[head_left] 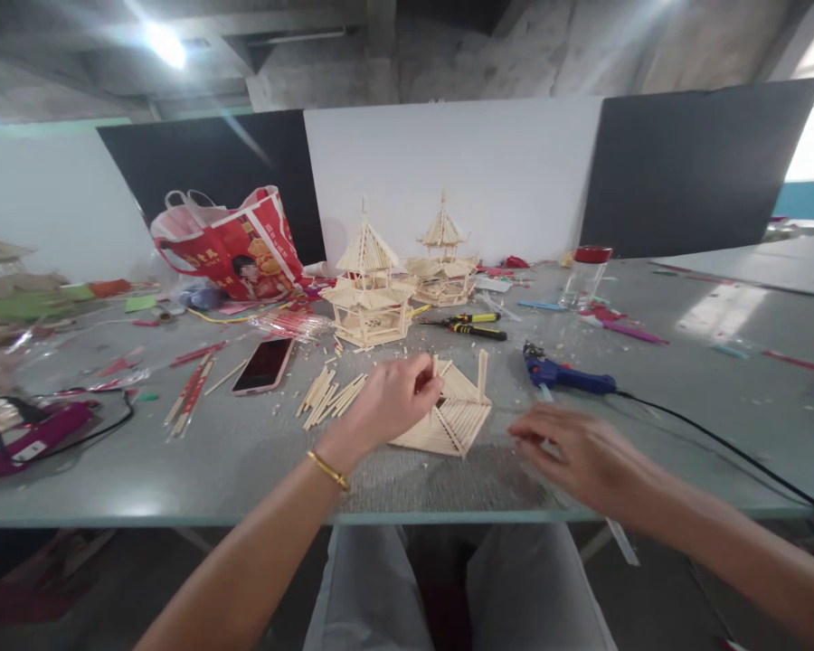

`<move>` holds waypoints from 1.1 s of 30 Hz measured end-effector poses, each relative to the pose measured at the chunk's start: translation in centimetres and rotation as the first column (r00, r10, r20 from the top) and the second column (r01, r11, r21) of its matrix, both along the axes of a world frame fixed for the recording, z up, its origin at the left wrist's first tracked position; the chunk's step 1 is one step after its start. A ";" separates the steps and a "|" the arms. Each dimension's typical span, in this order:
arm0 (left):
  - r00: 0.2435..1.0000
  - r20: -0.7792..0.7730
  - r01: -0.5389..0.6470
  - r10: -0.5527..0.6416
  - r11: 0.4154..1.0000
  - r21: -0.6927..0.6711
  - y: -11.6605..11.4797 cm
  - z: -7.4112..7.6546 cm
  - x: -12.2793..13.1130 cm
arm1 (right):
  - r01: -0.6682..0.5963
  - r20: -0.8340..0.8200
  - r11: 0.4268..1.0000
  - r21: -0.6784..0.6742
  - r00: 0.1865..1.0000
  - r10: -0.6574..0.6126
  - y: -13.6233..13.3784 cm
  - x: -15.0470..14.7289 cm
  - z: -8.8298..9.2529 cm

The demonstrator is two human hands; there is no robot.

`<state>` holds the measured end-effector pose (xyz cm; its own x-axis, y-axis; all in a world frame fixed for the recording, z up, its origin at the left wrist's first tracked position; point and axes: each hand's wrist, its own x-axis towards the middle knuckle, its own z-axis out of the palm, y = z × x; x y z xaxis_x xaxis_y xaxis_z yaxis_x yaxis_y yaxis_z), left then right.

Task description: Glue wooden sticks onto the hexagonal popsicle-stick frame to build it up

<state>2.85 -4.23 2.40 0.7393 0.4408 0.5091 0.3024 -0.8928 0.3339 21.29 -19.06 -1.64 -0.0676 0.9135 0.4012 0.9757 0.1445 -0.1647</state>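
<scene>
A flat panel of pale wooden sticks [456, 423] lies on the table before me, one short post [482, 375] standing upright on its right corner. Over the panel's left part, my left hand [400, 393], with a gold bracelet at the wrist, is closed in a pinch on a thin wooden stick [435, 365] held upright; whether its foot touches the panel is hidden. To the panel's right, apart from it, my right hand [576, 452] hovers slightly blurred, thumb and fingertips drawn together; anything between them cannot be made out. Loose cut sticks [332, 395] lie left of the panel.
Two stick pavilions [370, 312] [444, 262] stand behind. A blue glue gun [570, 375], its cord running right, lies near pliers [475, 330]. Leftward are a phone [263, 366], a red bag [244, 249] and a purple tool [37, 438]. A lidded jar [587, 278] stands back right.
</scene>
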 end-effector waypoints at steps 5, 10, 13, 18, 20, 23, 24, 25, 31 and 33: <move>0.999 0.014 -0.033 0.033 0.999 -0.002 -0.8 -0.4 -2.1 | -0.142 0.190 0.990 -0.014 0.971 0.142 1.7 -2.8 -0.3; 0.996 0.042 -0.072 0.072 0.997 -0.007 -1.5 -1.0 -3.5 | -0.183 0.322 0.977 -0.113 0.923 0.211 3.5 -3.1 0.1; 0.994 0.080 -0.073 0.076 0.997 -0.032 -1.8 -1.2 -3.9 | -0.172 0.384 0.969 -0.178 0.894 0.229 4.1 -3.4 1.1; 0.989 0.107 -0.099 0.104 0.993 -0.057 -2.3 -1.6 -4.3 | -0.138 0.510 0.932 -0.336 0.805 0.303 4.9 -4.9 3.1; 0.988 0.106 -0.109 0.115 0.992 -0.060 -2.5 -1.7 -4.5 | -0.107 0.537 0.932 -0.345 0.792 0.290 5.1 -5.4 3.5; 0.984 0.124 -0.124 0.131 0.991 -0.057 -2.9 -1.8 -5.1 | -0.041 0.522 0.955 -0.295 0.830 0.197 4.7 -5.0 3.5; 0.982 0.131 -0.129 0.136 0.990 -0.058 -3.0 -1.8 -5.3 | -0.023 0.510 0.964 -0.265 0.845 0.160 4.4 -4.6 3.5; 0.980 0.137 -0.134 0.141 0.989 -0.060 -3.0 -1.8 -5.6 | -0.002 0.496 0.974 -0.227 0.860 0.118 3.9 -4.1 3.4; 0.971 0.130 -0.185 0.202 0.973 -0.136 -2.6 -1.5 -7.1 | -0.049 0.238 0.962 -0.270 0.964 0.116 -0.3 -1.7 2.9; 0.970 0.105 -0.197 0.219 0.963 -0.184 -2.5 -1.5 -7.0 | -0.113 0.160 0.955 -0.274 0.974 0.161 -0.7 -1.7 2.5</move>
<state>-4.16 -6.68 0.88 0.5585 0.6664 0.4939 0.4225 -0.7409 0.5221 19.60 -19.72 0.89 -0.2481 0.9613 0.1197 0.9663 0.2544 -0.0399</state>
